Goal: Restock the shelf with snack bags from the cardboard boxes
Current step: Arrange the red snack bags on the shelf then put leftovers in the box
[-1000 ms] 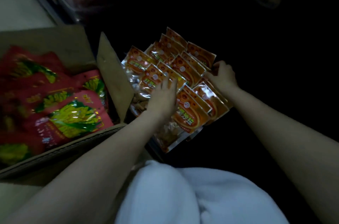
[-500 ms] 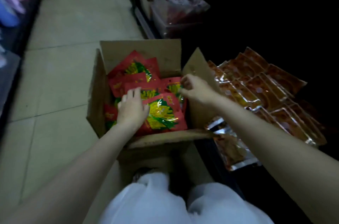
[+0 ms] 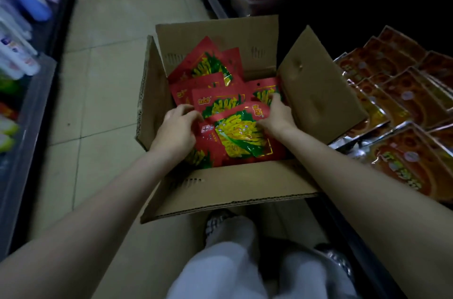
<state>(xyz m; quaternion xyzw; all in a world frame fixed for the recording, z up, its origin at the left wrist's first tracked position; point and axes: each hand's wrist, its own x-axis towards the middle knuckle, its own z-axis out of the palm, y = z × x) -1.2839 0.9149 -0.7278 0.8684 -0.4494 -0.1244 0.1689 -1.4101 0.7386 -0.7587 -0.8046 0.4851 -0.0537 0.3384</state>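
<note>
On the dim aisle floor (image 3: pixel 103 78) stands the cardboard box (image 3: pixel 235 183). Inside it, left hand (image 3: pixel 175 131) and right hand (image 3: pixel 275 117) curl round the red snack bags (image 3: pixel 239 135) from opposite sides. Slick, loosely stacked bags could slide out when lifted.

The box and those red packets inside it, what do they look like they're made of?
The box looks like plain brown corrugated cardboard, matte; the fluted layer shows along its cut flap edges. The red packets seem to be glossy printed plastic or foil film: light glints off the wrinkled surface. Which of the two, I cannot tell.
</note>
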